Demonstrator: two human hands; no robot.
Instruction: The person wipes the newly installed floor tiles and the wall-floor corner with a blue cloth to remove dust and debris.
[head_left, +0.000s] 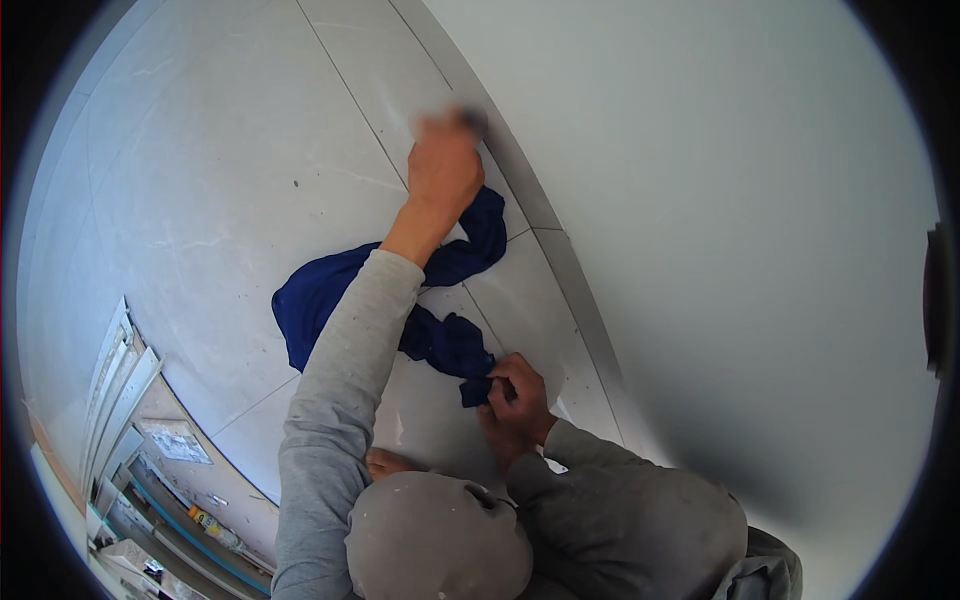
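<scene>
A crumpled navy blue cloth (322, 300) lies in folds on grey floor tiles, partly hidden under my left forearm. My left hand (448, 161) reaches beyond it, near the foot of the wall, with a strip of the cloth beside and below the wrist. Its fingers are blurred, next to a dark blurred thing (472, 124) that I cannot identify; whether they grip it is unclear. Closer to my body, my right hand (521, 394) pinches the near end of the cloth between thumb and fingers.
A smooth pale wall (712, 225) with a grey skirting strip (581, 307) rises at the right. At lower left, trim strips (124, 405), a board (217, 480) and a bottle with a yellow label (214, 525) lie on the floor. My bent knees (439, 536) and bare toes (386, 463) are at the bottom.
</scene>
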